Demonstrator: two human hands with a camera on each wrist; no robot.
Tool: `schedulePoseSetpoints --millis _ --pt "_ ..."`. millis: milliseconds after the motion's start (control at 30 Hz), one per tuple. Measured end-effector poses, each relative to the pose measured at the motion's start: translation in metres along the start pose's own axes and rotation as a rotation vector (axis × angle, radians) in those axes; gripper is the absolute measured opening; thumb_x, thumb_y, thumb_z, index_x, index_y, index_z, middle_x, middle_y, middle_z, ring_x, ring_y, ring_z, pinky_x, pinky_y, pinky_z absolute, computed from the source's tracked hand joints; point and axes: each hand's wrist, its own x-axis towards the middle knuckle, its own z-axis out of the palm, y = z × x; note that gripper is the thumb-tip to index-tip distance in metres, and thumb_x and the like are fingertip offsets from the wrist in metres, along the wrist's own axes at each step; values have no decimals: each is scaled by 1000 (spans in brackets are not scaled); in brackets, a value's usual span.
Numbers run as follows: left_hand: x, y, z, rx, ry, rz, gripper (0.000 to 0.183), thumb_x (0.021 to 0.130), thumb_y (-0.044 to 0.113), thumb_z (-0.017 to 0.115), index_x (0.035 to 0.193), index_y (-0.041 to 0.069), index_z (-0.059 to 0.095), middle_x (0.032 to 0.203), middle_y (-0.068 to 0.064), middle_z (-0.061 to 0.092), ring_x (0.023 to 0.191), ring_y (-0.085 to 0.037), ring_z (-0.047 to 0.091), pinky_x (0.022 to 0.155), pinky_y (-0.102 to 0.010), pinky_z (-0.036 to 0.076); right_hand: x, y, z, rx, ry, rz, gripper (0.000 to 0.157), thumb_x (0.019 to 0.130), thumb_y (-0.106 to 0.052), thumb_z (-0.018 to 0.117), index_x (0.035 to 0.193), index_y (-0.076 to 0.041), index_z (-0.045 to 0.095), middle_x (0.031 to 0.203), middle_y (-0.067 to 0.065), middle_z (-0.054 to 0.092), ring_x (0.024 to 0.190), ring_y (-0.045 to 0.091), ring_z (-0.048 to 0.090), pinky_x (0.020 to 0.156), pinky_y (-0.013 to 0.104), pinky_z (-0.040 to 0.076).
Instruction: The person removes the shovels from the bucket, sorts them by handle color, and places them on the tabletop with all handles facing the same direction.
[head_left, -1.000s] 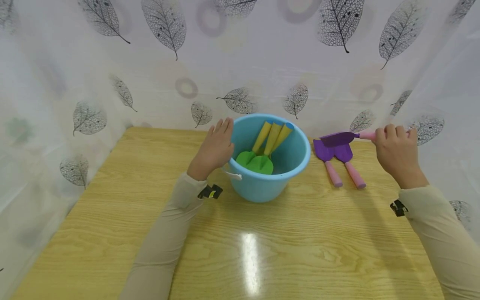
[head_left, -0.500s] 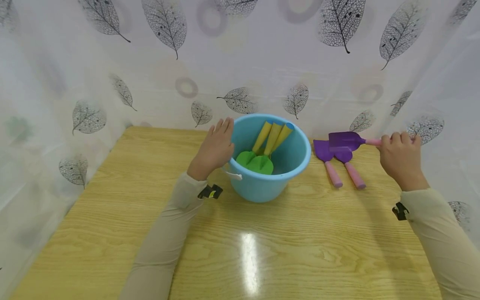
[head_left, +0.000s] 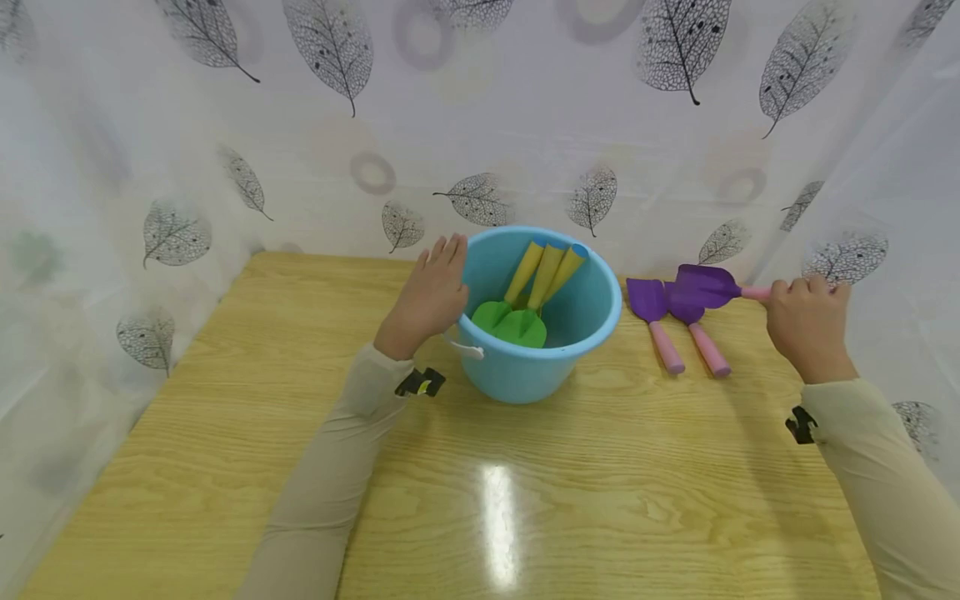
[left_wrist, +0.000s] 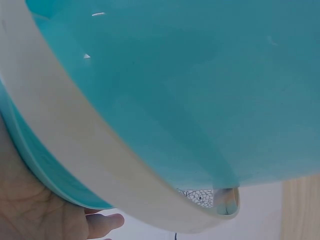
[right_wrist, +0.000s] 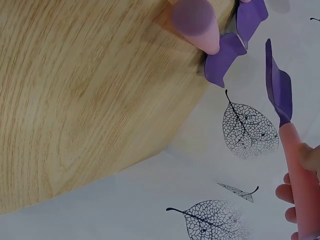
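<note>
My left hand (head_left: pixel 426 292) rests with straight fingers against the left rim of a light blue bucket (head_left: pixel 517 375). In the left wrist view the bucket's white handle (left_wrist: pixel 95 135) hangs along its side. Inside the bucket lie several toy tools with yellow handles (head_left: pixel 546 277) and green heads (head_left: pixel 519 328). At the right, my right hand (head_left: pixel 810 327) grips the pink handle of a toy shovel (head_left: pixel 707 287), its purple blade pointing left. The right wrist view shows fingers round that pink handle (right_wrist: pixel 300 175). Below the blade, two similar shovels (head_left: pixel 666 347) lie on the table, one blade partly covered.
The wooden table (head_left: pixel 315 350) has its back edge near a white curtain (head_left: pixel 480 108) printed with dark leaves. The curtain also hangs at both sides. The two lying shovels sit right of the bucket, near the back edge.
My right hand has moved right and slightly toward me with the shovel. The blade has turned to show more of its face. The left hand and bucket have stayed in place.
</note>
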Motion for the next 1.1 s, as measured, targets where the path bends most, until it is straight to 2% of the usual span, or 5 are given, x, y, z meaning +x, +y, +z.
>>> schedulePoseSetpoints --millis 133,467,833,1033,1100 --pt "0 0 0 -8 0 0 63 99 19 32 150 2 -1 159 -12 -1 147 -30 -2 121 -43 0 -2 3 2 -2 -43 43 27 90 -5 46 68 10 41 71 38 50 74 49 43 70 65 33" --pt "1 0 -2 6 -8 4 62 99 18 30 150 1 -2 159 -12 -1 147 -30 -2 121 -45 2 -8 5 7 17 4 100 29 90 -5 48 69 13 39 78 35 43 76 51 42 63 64 32" --pt "2 1 -1 -7 -16 -6 63 99 18 31 150 2 -2 159 -11 -2 147 -29 -3 121 -45 1 -16 14 10 -23 -210 234 31 93 -4 33 69 16 37 86 39 39 79 53 39 69 69 33" --pt "1 1 -1 5 -12 1 62 99 18 31 150 1 -1 159 -13 0 147 -30 -1 121 -45 3 -20 16 15 -35 -218 280 35 93 -5 31 67 17 37 87 42 41 81 57 40 74 73 34" --pt "1 1 -1 7 -11 2 62 100 18 31 150 1 -1 159 -13 0 147 -30 -2 121 -45 3 -20 17 16 -47 -261 294 34 92 -4 32 70 20 39 90 44 41 84 59 40 77 74 33"
